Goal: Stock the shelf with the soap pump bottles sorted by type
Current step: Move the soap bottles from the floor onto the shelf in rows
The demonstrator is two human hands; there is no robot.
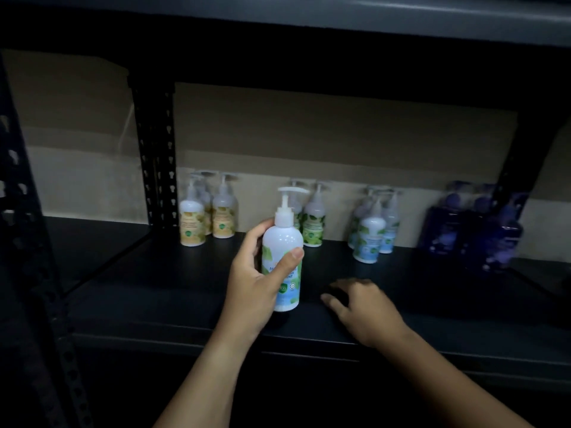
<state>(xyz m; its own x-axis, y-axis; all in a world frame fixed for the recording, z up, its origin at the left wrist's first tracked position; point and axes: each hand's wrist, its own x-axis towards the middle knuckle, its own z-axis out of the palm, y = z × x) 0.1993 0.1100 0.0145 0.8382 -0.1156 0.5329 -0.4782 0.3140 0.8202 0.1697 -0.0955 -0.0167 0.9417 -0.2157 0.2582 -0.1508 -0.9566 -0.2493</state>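
Note:
My left hand (251, 276) grips a white pump bottle with a green and blue label (285, 239), held upright just above the front of the dark shelf board (173, 291). My right hand (363, 307) rests on the shelf to the right of it, fingers spread and holding nothing. At the back stand sorted groups: yellow-label bottles (207, 216) on the left, green-label bottles (313, 217) behind the held one, blue-label bottles (374, 227) further right, and dark purple bottles (475, 230) at the far right.
A black perforated upright (156, 159) stands at the back left, another post (34, 242) runs down the near left. Cardboard (340, 134) lines the back. The upper shelf (401, 13) hangs close overhead.

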